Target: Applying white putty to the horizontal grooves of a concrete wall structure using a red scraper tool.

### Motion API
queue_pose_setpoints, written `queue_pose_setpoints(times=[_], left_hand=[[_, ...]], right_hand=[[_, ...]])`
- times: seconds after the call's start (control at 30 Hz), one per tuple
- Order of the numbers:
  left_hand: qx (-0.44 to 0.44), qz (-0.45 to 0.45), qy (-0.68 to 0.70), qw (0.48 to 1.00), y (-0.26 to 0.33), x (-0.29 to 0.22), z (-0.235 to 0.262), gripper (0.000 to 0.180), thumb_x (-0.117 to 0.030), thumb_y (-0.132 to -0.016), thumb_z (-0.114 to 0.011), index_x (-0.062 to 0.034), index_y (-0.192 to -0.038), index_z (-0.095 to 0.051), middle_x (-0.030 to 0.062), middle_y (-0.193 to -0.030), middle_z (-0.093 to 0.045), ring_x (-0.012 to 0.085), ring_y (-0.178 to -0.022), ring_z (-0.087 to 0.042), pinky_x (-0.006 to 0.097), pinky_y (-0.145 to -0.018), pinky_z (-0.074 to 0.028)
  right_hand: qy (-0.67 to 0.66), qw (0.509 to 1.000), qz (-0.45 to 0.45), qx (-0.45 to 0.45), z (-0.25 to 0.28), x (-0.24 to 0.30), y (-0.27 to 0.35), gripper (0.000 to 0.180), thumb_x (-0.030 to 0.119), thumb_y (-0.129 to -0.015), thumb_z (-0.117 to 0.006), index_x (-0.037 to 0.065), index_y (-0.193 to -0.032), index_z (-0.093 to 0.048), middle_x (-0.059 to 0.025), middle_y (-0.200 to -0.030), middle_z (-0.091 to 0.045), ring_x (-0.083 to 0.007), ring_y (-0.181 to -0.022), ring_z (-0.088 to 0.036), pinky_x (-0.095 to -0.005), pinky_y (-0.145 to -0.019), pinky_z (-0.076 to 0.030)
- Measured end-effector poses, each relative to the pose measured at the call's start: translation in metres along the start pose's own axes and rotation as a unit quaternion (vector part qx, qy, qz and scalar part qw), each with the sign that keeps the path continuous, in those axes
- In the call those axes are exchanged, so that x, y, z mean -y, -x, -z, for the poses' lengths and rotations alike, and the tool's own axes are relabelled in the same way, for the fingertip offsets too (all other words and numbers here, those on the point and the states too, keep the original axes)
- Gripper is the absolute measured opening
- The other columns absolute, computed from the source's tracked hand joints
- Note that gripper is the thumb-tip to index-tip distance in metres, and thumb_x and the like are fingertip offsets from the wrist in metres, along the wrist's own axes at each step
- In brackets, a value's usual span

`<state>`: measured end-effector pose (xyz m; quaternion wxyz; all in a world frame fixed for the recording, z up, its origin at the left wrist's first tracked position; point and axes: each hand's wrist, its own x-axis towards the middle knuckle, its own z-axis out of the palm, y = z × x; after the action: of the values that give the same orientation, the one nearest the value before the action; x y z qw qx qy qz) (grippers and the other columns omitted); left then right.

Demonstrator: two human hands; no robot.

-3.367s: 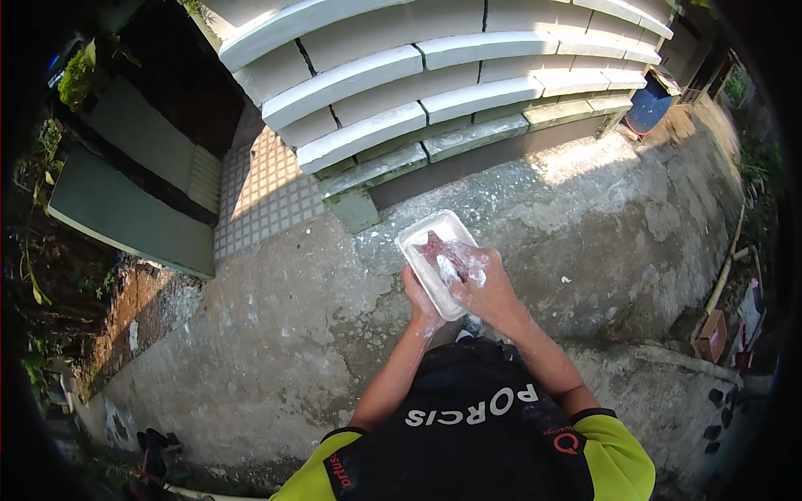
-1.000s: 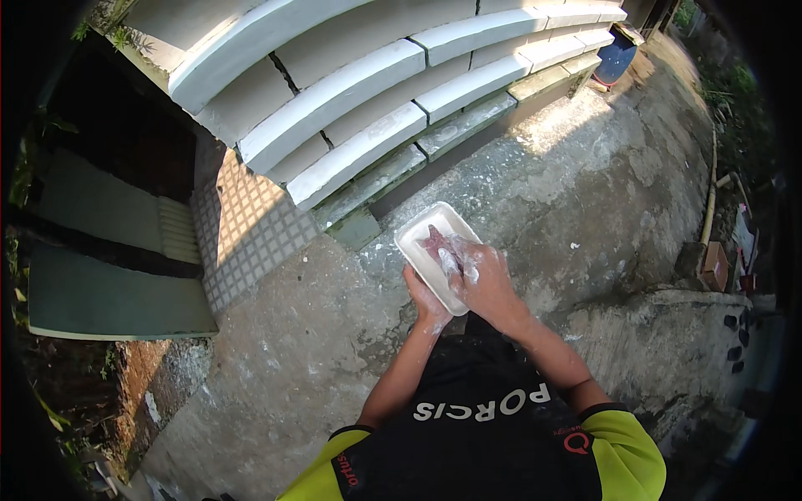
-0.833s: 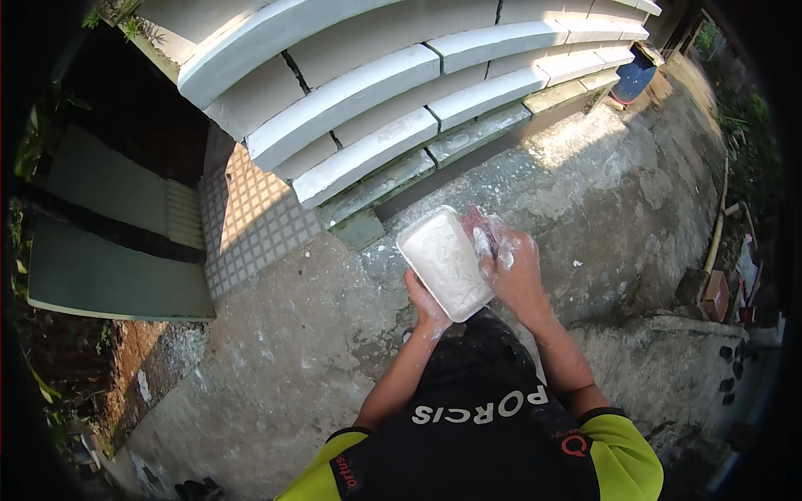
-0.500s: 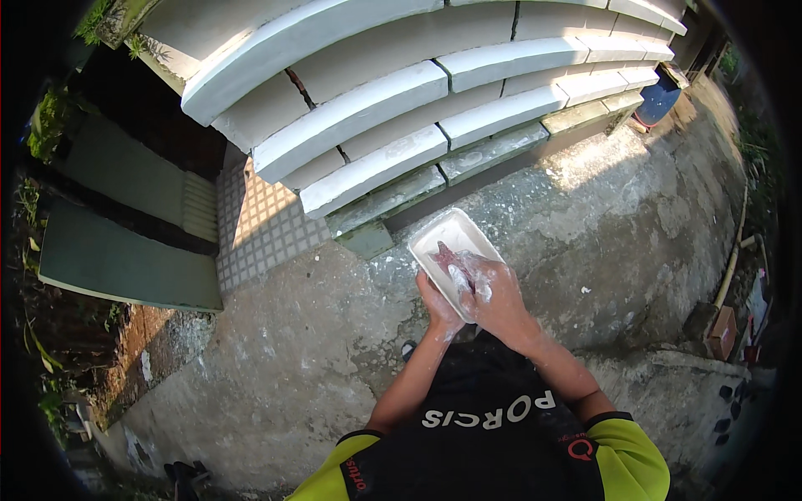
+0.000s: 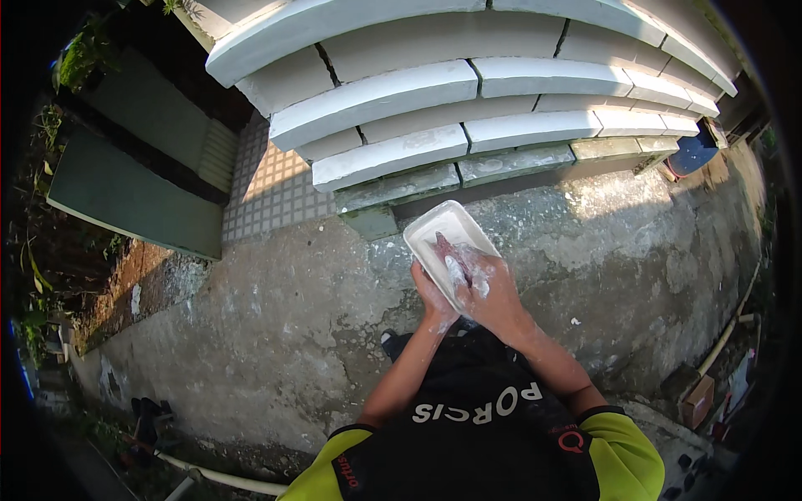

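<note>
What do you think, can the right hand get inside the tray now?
Probably yes: the tray is open on top, and the right hand is over it, gripping a reddish piece; the left hand holds the tray's outer side.

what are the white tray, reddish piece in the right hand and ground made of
White tray: probably foam or moulded plastic, matte, judging by its pale, rounded rim. Reddish piece: perhaps cloth or sponge; dull, with an irregular edge, too small to be sure. Ground: likely concrete, rough and matte, with grey patches and white specks.
</note>
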<state>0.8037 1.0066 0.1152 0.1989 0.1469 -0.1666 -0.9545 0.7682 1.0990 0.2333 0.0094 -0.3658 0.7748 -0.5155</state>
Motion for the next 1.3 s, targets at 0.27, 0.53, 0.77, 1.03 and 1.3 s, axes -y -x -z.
queue_pose_setpoints(times=[0.27,0.53,0.77,1.03,1.3], left_hand=[[-0.002,0.026,0.007,1.000,0.011,-0.019,-0.016,0.066,-0.052,-0.088,-0.022,-0.0080,-0.133,-0.040,0.0119,-0.126,-0.051,0.0272,-0.115,-0.051,0.042,-0.096,-0.042],[0.003,0.038,-0.017,0.999,0.009,-0.045,0.004,0.061,-0.050,-0.090,-0.023,-0.0114,-0.132,-0.042,0.0105,-0.120,-0.053,0.0262,-0.111,-0.051,0.042,-0.096,-0.042],[0.008,0.041,0.007,0.999,0.024,-0.068,-0.013,0.058,-0.047,-0.090,-0.025,-0.0061,-0.125,-0.047,0.0103,-0.117,-0.056,0.0253,-0.106,-0.056,0.039,-0.092,-0.045],[-0.015,0.048,-0.041,0.998,0.021,-0.074,0.030,0.059,-0.050,-0.089,-0.025,-0.0100,-0.128,-0.045,0.0102,-0.116,-0.056,0.0245,-0.108,-0.054,0.041,-0.093,-0.044],[0.041,0.071,0.000,0.997,0.036,-0.090,0.021,0.061,-0.049,-0.089,-0.024,-0.0078,-0.129,-0.045,0.0102,-0.120,-0.055,0.0258,-0.109,-0.055,0.040,-0.094,-0.044]], right_hand=[[0.127,0.992,0.000,-0.020,0.019,-0.009,-0.023,0.045,0.005,-0.069,-0.059,0.004,-0.114,-0.059,-0.0225,-0.083,-0.061,-0.0426,-0.074,-0.058,-0.0455,-0.068,-0.048],[0.009,1.000,0.024,0.004,-0.030,0.030,-0.005,0.037,0.007,-0.066,-0.059,-0.002,-0.102,-0.060,-0.0242,-0.086,-0.060,-0.0437,-0.079,-0.057,-0.0437,-0.074,-0.047],[0.071,0.996,-0.038,-0.035,-0.020,0.024,-0.011,0.050,0.002,-0.068,-0.057,0.008,-0.117,-0.058,-0.0217,-0.089,-0.061,-0.0395,-0.077,-0.060,-0.0435,-0.069,-0.049],[0.057,0.997,-0.036,-0.021,-0.076,0.045,0.018,0.041,0.006,-0.068,-0.057,0.002,-0.108,-0.060,-0.0211,-0.088,-0.062,-0.0403,-0.080,-0.059,-0.0442,-0.073,-0.048],[0.103,0.993,-0.052,-0.035,-0.058,0.041,0.006,0.045,0.005,-0.067,-0.058,0.003,-0.113,-0.059,-0.0232,-0.087,-0.061,-0.0419,-0.076,-0.059,-0.0441,-0.069,-0.049]])
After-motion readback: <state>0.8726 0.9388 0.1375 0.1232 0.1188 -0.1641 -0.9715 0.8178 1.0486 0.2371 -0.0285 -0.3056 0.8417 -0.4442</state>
